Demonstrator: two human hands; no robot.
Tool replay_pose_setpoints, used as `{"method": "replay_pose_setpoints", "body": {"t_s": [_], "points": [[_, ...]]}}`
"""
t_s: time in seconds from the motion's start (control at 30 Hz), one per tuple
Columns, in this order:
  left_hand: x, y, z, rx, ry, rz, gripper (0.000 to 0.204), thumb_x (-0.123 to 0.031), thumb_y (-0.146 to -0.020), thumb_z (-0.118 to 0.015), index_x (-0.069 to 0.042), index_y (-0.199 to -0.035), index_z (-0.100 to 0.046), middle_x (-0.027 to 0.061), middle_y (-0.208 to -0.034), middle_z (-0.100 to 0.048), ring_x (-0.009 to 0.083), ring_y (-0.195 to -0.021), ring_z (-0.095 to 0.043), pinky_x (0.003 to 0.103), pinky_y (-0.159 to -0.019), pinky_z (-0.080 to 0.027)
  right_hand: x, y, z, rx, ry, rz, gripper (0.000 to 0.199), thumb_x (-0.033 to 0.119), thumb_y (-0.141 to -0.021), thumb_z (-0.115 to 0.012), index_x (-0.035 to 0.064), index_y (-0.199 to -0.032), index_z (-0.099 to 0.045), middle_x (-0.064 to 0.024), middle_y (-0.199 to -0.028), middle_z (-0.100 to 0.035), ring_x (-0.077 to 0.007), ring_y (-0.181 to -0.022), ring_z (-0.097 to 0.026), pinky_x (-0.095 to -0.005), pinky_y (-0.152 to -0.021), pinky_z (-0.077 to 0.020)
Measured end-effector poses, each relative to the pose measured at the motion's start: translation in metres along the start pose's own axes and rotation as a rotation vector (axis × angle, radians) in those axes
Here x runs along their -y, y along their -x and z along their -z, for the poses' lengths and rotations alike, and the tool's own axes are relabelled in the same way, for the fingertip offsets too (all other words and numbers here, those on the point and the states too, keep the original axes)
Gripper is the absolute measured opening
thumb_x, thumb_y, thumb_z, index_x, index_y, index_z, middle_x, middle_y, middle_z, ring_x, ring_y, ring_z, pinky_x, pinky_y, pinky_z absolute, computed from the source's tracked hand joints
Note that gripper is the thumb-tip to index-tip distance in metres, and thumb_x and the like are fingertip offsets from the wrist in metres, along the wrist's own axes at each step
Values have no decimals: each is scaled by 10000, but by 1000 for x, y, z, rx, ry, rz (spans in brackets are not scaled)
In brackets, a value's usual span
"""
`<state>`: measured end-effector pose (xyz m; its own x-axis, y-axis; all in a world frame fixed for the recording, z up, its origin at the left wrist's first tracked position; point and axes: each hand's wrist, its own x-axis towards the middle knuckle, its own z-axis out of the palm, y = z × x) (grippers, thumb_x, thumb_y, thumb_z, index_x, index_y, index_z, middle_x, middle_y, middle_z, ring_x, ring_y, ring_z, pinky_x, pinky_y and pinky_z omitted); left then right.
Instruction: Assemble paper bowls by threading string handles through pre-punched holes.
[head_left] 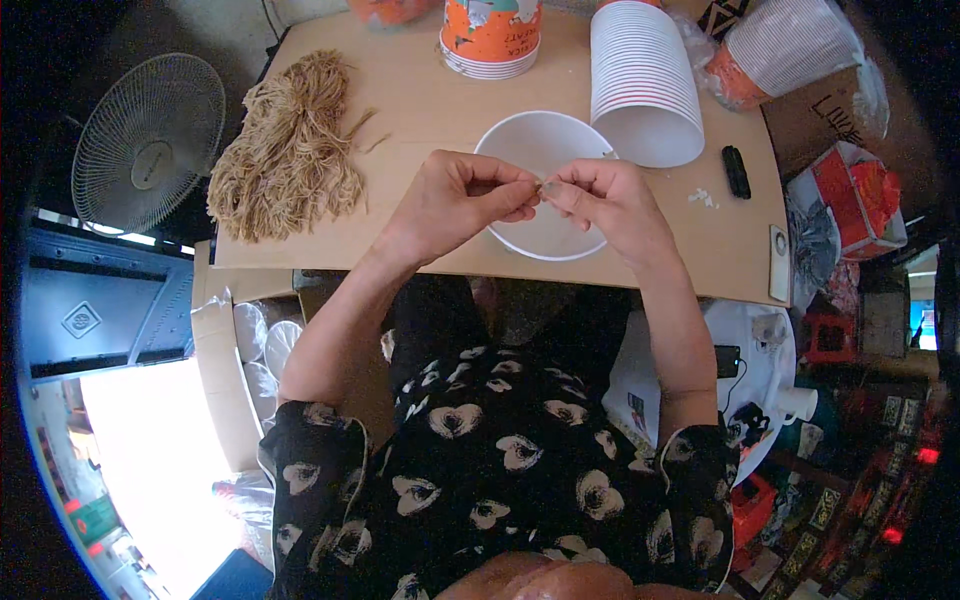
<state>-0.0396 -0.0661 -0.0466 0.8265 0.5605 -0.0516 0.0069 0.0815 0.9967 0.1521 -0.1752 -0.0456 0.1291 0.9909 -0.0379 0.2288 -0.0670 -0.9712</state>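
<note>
My left hand [458, 200] and my right hand [612, 205] meet over a round white paper bucket [545, 245], fingertips pinched together. Between them is something tiny and dark that I cannot make out. The bucket sits near the table's front edge, its mouth toward me, partly hidden by both hands. Left of my left hand lies a thick bundle of tan cords [290, 150], knotted and frayed. Beyond my right hand, a long nested stack of white paper buckets [648, 80] lies on its side, with its open end facing me.
An orange printed bucket [490, 40] stands at the back of the brown table [400, 80]. A second stack of buckets [790, 50] in clear plastic is at the far right. A black object [736, 172] and small white scraps [703, 198] lie at right. A fan [150, 150] stands left.
</note>
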Motion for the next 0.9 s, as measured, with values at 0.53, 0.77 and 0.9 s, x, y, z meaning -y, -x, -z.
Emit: {"method": "replay_pose_setpoints", "body": {"t_s": [0.53, 0.77, 0.9], "points": [[-2, -6, 17, 138, 188, 64, 229, -135, -963, -643, 59, -1082, -621, 122, -985, -699, 174, -919, -697, 257, -842, -573, -7, 3, 7, 59, -133, 122, 122, 121, -961, -590, 4, -929, -603, -15, -875, -600, -90, -836, -552, -248, -786, -452], [-1, -7, 15, 139, 195, 59, 225, -51, -901, -695, 47, -1091, -624, 115, -982, -699, 179, -920, -700, 259, -844, -573, -12, 3, 2, 32, 9, 289, 117, 102, -949, -617, -13, -965, -621, -22, -965, -643, -72, -884, -563, -254, -809, -476], [-8, -6, 10, 121, 105, 50, 265, -31, -876, -714, 41, -1115, -626, 109, -982, -700, 168, -905, -700, 264, -831, -568, -16, 2, 3, 29, 32, 308, 121, 103, -947, -618, -16, -966, -624, -33, -981, -650, -89, -898, -571, -270, -829, -477]]}}
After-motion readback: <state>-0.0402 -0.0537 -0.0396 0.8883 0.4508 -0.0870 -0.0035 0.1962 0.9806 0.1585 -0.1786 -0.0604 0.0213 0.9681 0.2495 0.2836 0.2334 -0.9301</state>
